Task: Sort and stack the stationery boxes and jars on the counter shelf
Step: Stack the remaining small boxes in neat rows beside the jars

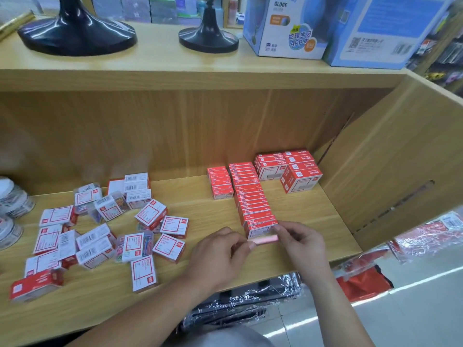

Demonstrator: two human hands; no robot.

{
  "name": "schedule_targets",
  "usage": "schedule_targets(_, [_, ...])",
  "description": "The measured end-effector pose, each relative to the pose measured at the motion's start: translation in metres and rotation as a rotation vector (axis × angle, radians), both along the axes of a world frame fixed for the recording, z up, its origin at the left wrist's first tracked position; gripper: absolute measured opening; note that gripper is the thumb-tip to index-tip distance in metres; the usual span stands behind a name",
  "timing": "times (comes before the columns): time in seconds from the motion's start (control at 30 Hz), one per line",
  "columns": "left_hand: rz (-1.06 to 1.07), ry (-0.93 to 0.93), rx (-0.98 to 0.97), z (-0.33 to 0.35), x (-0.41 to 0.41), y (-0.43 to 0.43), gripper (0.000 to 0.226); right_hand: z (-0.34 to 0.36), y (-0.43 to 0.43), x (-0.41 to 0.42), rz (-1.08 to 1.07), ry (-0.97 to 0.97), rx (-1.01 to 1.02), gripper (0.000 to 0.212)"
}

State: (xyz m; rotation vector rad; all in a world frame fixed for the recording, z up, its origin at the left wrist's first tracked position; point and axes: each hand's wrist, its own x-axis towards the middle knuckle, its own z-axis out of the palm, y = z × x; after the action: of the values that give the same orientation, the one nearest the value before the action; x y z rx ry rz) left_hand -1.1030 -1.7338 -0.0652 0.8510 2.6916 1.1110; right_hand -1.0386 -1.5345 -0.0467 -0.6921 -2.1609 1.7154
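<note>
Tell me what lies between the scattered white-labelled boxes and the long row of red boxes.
In the head view, mostly bare shelf; a short row of red boxes stands at the back, and the left hand lies at the front.

Lower shelf point(195, 216): pale wood-grain board, open at the front.
Left half: white-and-red boxes point(150, 216) scattered every which way, with clear jars point(120, 200) of coloured clips among them.
Far left edge: white round rolls point(15, 199).
Right of middle: long row of small red boxes point(253, 199) running front to back, with a short row point(220, 182) just beside it at the back.
Row's near end: one small red box point(263, 238); I cannot tell whether it rests on the wood.
Back right corner: larger red boxes point(298, 176), close together.
Top board point(155, 53): two black stand bases point(77, 33), two blue cartons point(285, 28).
</note>
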Motion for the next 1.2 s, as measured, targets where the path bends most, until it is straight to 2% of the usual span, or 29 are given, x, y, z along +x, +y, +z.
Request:
schedule_targets(0.17, [0.073, 0.015, -0.113, 0.013, -0.011, 0.008, 0.04, 0.003, 0.006, 0.011, 0.153, -0.039, 0.042, 0.022])
schedule_targets(0.3, [-0.004, 0.083, -0.219, 0.01, -0.009, 0.01, 0.054, -0.009, 0.003, 0.011, 0.196, -0.036, 0.255, 0.044])
schedule_targets(0.37, [-0.014, 0.107, -0.267, 0.009, -0.008, 0.008, 0.054, -0.017, 0.002, 0.009, 0.144, -0.02, 0.33, 0.042])
schedule_targets(0.47, [-0.03, 0.125, -0.312, 0.011, -0.008, 0.008, 0.041, -0.025, -0.001, 0.006, 0.081, -0.002, 0.41, 0.032])
schedule_targets(0.57, [0.003, 0.115, -0.282, 0.01, -0.01, 0.01, 0.037, -0.026, -0.003, 0.005, 0.061, 0.014, 0.467, 0.036])
schedule_targets(0.67, [0.025, 0.115, -0.268, 0.007, -0.011, 0.011, 0.039, -0.028, 0.0, 0.003, 0.093, -0.018, 0.544, 0.039])
schedule_targets(0.8, [0.018, 0.164, -0.3, 0.009, -0.009, 0.011, 0.043, -0.026, 0.0, 0.001, 0.145, -0.057, 0.73, 0.033])
schedule_targets(0.97, [0.022, 0.311, -0.393, -0.001, -0.007, 0.019, 0.054, -0.025, 0.001, 0.001, 0.169, -0.076, 0.747, 0.029])
schedule_targets(1.07, [0.043, 0.479, -0.392, -0.015, -0.004, 0.025, 0.056, -0.022, 0.0, 0.001, 0.184, -0.094, 0.773, 0.029])
schedule_targets(1.2, [0.058, 0.488, -0.402, -0.013, -0.004, 0.027, 0.056, -0.017, 0.0, 0.002, 0.202, -0.11, 0.759, 0.031])
